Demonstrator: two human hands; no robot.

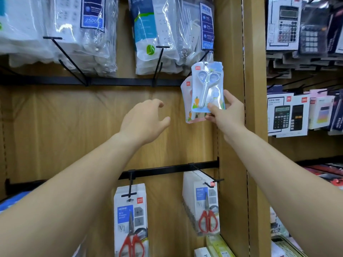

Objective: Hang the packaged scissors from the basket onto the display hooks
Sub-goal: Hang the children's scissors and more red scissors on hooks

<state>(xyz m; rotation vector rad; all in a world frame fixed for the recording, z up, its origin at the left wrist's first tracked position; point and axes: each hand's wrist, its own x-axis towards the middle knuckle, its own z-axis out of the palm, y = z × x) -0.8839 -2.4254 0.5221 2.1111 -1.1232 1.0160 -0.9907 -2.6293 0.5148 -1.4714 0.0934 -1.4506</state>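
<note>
**Blue scissors pack held up at the top-right hook**

The right hand (225,115) pinches the lower edge of a glossy blue scissors pack (207,86), thumb on the front and fingers behind, its top at the tip of a black wire hook (207,52); whether the hole is already over the hook I cannot tell. Just behind and below that pack hangs a pink scissors pack (187,104) of the same rounded pouch shape, partly covered by it. The left hand (146,121) hovers left of the blue pack, fingers loosely spread and holding nothing, well apart from it.

Directly above the blue pack, crinkled clear bags of white power strips (167,34) crowd the hooks and hang close over its top. Left of it, two more hooks (157,65) jut from a black rail (118,81), both bare at their tips. Below it, a shorter black rail (167,168) carries two rows of flat card packs holding red-handled scissors (130,225).

The backing is a pale wood-grain panel (74,127), smooth and matt, with a wooden upright (254,89) just right of the blue pack. Beyond that upright, boxed calculators (289,115) fill the next bay.
</note>
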